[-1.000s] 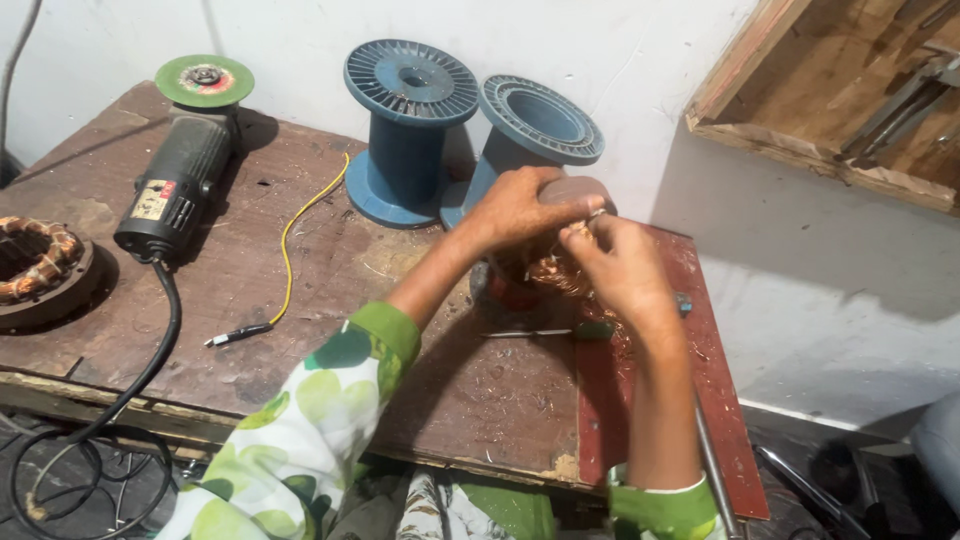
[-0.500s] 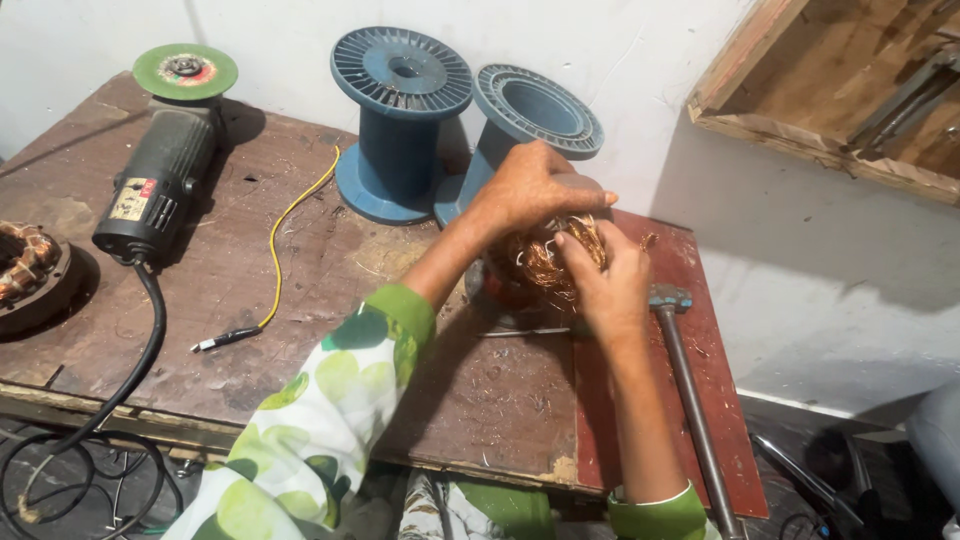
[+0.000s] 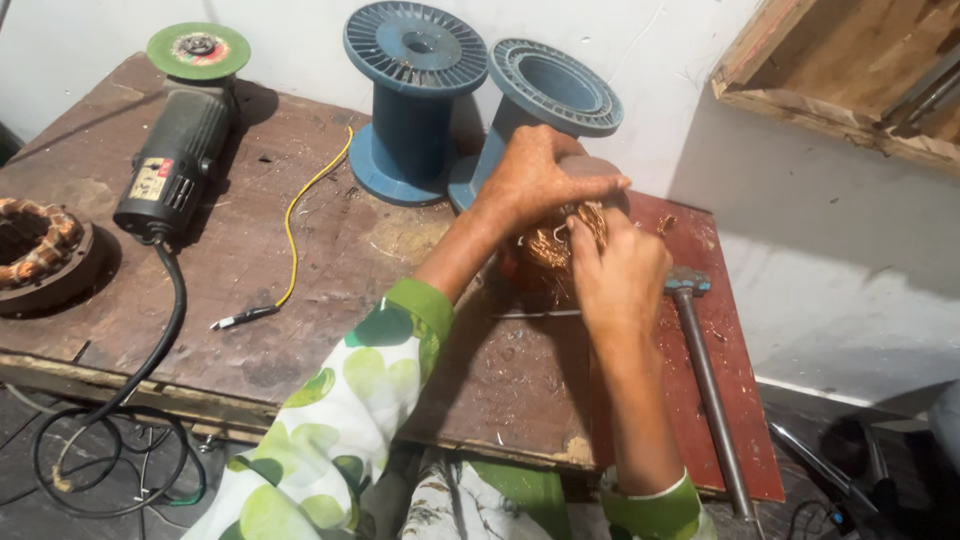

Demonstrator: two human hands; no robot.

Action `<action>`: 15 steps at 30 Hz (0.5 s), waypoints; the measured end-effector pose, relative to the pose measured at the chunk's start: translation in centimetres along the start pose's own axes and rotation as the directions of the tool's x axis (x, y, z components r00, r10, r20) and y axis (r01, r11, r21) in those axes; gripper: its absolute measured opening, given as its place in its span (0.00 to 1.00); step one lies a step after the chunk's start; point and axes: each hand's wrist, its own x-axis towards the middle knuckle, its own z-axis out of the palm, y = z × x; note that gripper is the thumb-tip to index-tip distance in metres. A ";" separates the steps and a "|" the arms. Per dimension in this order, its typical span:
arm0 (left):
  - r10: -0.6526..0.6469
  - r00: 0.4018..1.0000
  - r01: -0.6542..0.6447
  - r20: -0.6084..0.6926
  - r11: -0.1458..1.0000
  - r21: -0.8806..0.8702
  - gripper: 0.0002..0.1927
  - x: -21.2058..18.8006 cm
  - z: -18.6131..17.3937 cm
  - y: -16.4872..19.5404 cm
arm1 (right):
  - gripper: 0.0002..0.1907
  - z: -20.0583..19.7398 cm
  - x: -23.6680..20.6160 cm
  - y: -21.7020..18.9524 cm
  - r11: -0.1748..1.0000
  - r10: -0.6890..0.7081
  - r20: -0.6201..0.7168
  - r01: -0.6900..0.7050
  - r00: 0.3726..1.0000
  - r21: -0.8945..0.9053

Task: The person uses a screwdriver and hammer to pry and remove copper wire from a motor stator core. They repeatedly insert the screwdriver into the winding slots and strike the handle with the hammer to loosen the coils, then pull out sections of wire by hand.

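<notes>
Head view shows a copper-wound motor stator [image 3: 552,255] on the counter [image 3: 300,300], mostly hidden, so its axis is unclear. That worn wooden counter stands against a white wall. Left hand [image 3: 535,180] arches over the stator, gripping its top; right hand [image 3: 620,275] pinches the copper wires from the near side.

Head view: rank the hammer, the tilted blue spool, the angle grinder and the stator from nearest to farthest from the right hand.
From the right hand:
1. Hammer, just to its right.
2. Tilted blue spool, behind it.
3. Angle grinder, far left.
4. Stator, at the left edge.
</notes>
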 end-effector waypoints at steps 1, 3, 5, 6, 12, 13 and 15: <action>-0.005 0.999 0.005 -0.033 1.000 -0.025 0.34 -0.3 0.0 -0.2 | 0.17 0.0 0.2 -0.6 0.999 0.009 0.027 -0.008 1.000 -0.052; 0.035 0.994 -0.042 -0.107 0.997 -0.058 0.36 -0.8 -0.3 -0.9 | 0.17 0.0 0.0 -1.5 0.997 0.017 0.057 -0.012 0.998 -0.079; 0.132 0.973 -0.149 -0.188 0.986 -0.078 0.39 -1.0 -0.4 -1.6 | 0.15 0.3 -0.3 -1.8 0.999 0.009 0.059 -0.006 0.998 -0.043; 0.123 0.985 -0.135 -0.118 0.987 -0.092 0.38 -0.9 -0.6 -1.9 | 0.14 0.5 -0.5 -1.5 0.999 0.017 0.053 -0.019 0.998 0.038; 0.222 0.971 -0.209 0.090 0.969 -0.135 0.31 0.8 -1.0 -3.1 | 0.10 2.6 -1.4 2.1 0.955 -0.210 -0.055 0.217 0.976 0.201; 0.240 0.966 -0.227 0.098 0.966 -0.121 0.31 1.2 -1.0 -3.1 | 0.10 3.1 -1.4 2.5 0.933 -0.279 -0.137 0.302 0.950 0.196; 0.248 0.961 -0.232 0.127 0.965 -0.125 0.31 1.6 -1.0 -3.1 | 0.11 4.2 -1.5 2.8 0.916 -0.310 -0.265 0.362 0.913 0.176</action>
